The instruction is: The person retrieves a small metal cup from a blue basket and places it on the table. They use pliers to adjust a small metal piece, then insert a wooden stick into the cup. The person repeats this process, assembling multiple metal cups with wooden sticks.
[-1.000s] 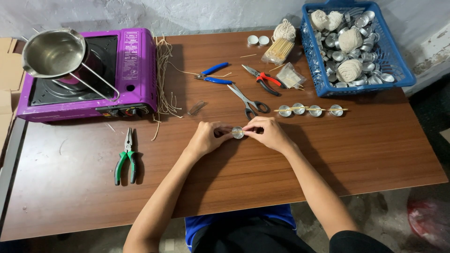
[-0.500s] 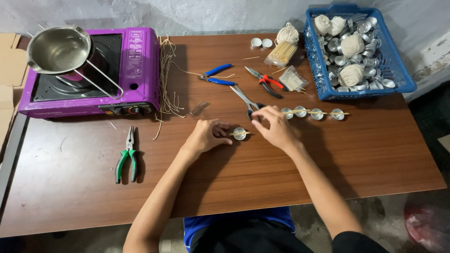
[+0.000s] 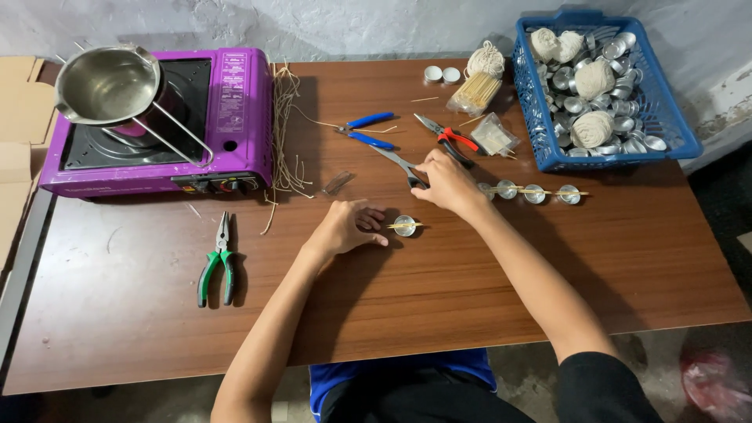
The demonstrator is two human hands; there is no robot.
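Left hand (image 3: 350,227): rests palm down on the wooden table (image 3: 157,329), fingers loosely curled and holding nothing, fingertips just beside the small metal cup.
Small metal cup (image 3: 404,225): stands upright on the table between the two hands, with a thin stick laid across its rim.
Green-handled pliers (image 3: 217,262): lie flat, well to the left of the left hand.
Right hand (image 3: 446,180): fingers closed on the handle end of the scissors, just beyond the cup.
Scissors (image 3: 395,162): lie on the table, blades pointing away to the left; the handles are hidden under the hand.
Row of cups (image 3: 533,192): four similar metal cups lined up right of the right hand, each with a stick across it.
Red-handled cutters (image 3: 448,136) and blue-handled pliers (image 3: 362,131): farther back, mid-table.
Purple stove (image 3: 168,125): far left, carrying a steel pot (image 3: 106,84).
Blue basket (image 3: 681,133): far right, holding metal cups and balls of string.
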